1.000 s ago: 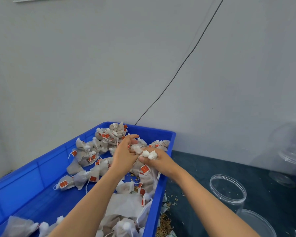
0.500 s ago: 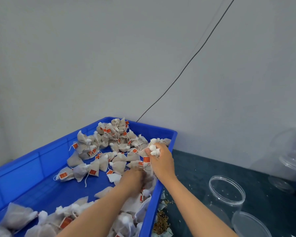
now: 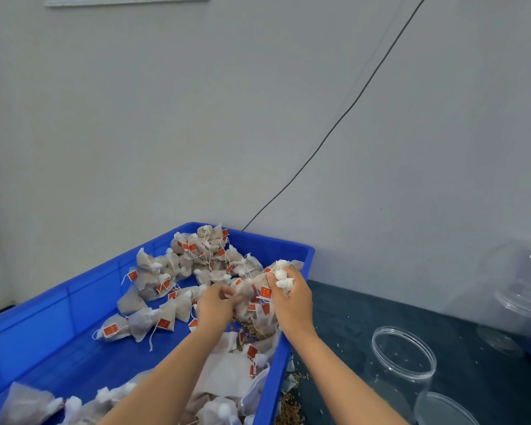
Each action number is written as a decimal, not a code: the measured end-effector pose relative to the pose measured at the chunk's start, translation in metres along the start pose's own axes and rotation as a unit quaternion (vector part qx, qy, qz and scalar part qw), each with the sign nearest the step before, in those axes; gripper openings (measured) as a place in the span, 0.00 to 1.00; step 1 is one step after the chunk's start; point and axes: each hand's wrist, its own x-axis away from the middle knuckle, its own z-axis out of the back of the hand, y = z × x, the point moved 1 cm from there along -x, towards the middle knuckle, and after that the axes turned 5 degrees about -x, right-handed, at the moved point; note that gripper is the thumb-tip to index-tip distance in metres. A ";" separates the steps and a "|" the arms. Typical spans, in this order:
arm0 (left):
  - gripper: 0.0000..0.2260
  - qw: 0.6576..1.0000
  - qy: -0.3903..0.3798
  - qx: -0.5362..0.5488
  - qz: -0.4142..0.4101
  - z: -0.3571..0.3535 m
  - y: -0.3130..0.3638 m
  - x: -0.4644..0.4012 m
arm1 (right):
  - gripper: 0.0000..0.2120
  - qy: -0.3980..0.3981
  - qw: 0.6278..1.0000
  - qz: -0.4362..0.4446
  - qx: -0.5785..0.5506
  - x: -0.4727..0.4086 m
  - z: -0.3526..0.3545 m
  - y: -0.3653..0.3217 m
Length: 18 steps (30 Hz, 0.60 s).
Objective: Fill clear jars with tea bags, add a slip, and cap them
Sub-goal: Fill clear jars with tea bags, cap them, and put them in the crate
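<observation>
Two bare hands are seen reaching into a blue crate point(image 3: 74, 305) of tea bags. The right hand point(image 3: 290, 297) is closed round a bunch of tea bags point(image 3: 281, 279), gripped by their gathered white tops at the crate's far right corner. The left hand point(image 3: 215, 306), blurred, is curled round another bag point(image 3: 242, 294) just beside it, though the exact grip cannot be made out. Many loose tea bags point(image 3: 196, 259) with orange tags are scattered across the crate. To the right, on the dark table point(image 3: 344, 314), an open clear jar point(image 3: 403, 355) is standing with nothing but a few specks inside, and a clear lid point(image 3: 442, 409) lies in front of it. More clear containers point(image 3: 524, 296) are stacked at the far right. A thin cable point(image 3: 334, 127) runs up the grey wall. The task is judged to be at an early stage: bags are being gathered, while filling, the slip, which is not seen, and capping are left.
</observation>
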 end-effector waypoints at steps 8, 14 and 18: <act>0.03 0.958 -0.022 0.271 0.094 0.011 0.015 0.001 | 0.06 -0.087 0.993 -0.033 -0.070 -0.009 0.014 -0.012; 0.06 0.923 -0.089 0.366 0.081 0.010 0.024 0.004 | 0.04 -0.144 0.984 -0.043 -0.091 -0.009 0.025 -0.017; 0.18 0.918 -0.133 0.368 0.066 0.010 0.024 0.005 | 0.04 -0.162 0.981 -0.043 -0.096 -0.008 0.026 -0.017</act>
